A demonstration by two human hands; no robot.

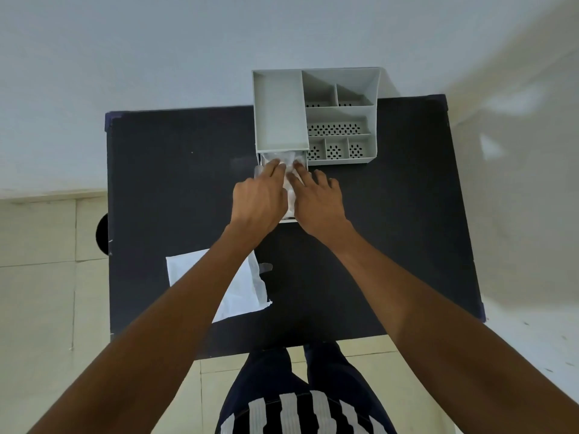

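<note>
while l hand (258,198) presses it, packet (290,195) runs lengthwise into drawer (288,219).

Soft, diffuse light fills the room, brightest in pale patches on the wall (507,114) at right. The matte black desk (175,189) carries a faint sheen and weak shadows. Wide-angle distortion bows its edges; slight blur softens the left hand (258,195) and right hand (318,203).

The organizer (316,117) is pale grey with dark dotted holes. The table (188,189) is black, the packet (244,292) white. The shirt (307,415) is navy with white stripes.
</note>
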